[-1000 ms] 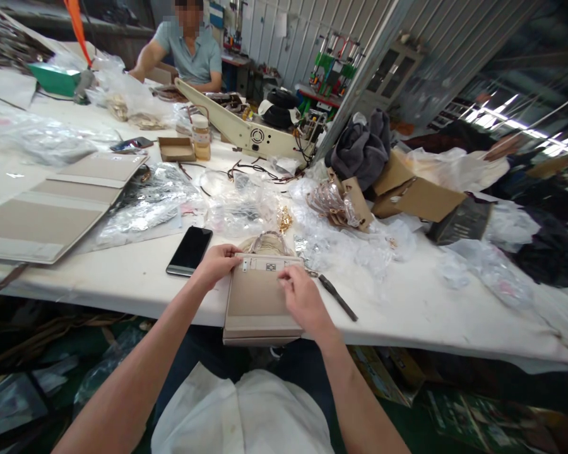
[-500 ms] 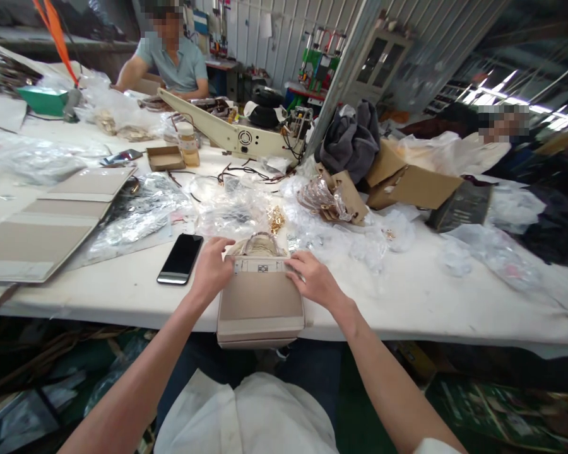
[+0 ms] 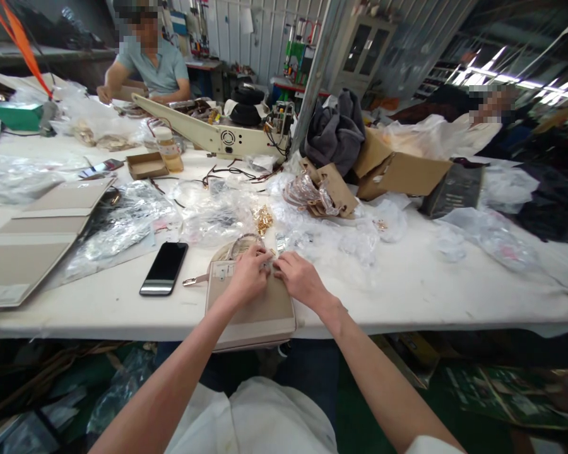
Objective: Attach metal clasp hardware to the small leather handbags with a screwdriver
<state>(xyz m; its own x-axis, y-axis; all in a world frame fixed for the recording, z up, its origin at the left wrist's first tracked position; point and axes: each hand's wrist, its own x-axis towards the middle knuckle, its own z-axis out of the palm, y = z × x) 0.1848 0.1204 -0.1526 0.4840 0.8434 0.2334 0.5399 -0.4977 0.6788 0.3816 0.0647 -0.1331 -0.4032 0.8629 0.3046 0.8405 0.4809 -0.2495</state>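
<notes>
Both hands work over a taupe handbag [image 3: 267,318], which lies at the near edge of the tabletop [image 3: 383,290], its near end jutting slightly over that edge. The left hand [image 3: 250,276] lies across the bag's far part, its fingers bent and close together; the right hand [image 3: 299,277] comes in from the right, fingers curled toward the bag's far right corner. The two sets of fingertips nearly meet there, beside a tiny gold-coloured piece, and I cannot tell whether either hand is clamped on anything.

A curved handle [image 3: 245,239] stands out beyond the bag's far edge, and a strap with a metal buckle [image 3: 195,279] sticks out to its left. Farther left lies a black smartphone [image 3: 165,269], then a large folded taupe panel [image 3: 33,243]. Just beyond the handle is a small heap of gold-coloured hardware [image 3: 264,221], with crumpled clear plastic bags [image 3: 218,221] around it. Farther off stand a shallow cardboard tray [image 3: 146,165], a jar [image 3: 170,151] of amber contents and a cream machine housing [image 3: 231,137]. An open cardboard box [image 3: 407,174] sits far right, beside a dark grey cloth [image 3: 336,129]. A co-worker [image 3: 156,69] sits at the far left.
</notes>
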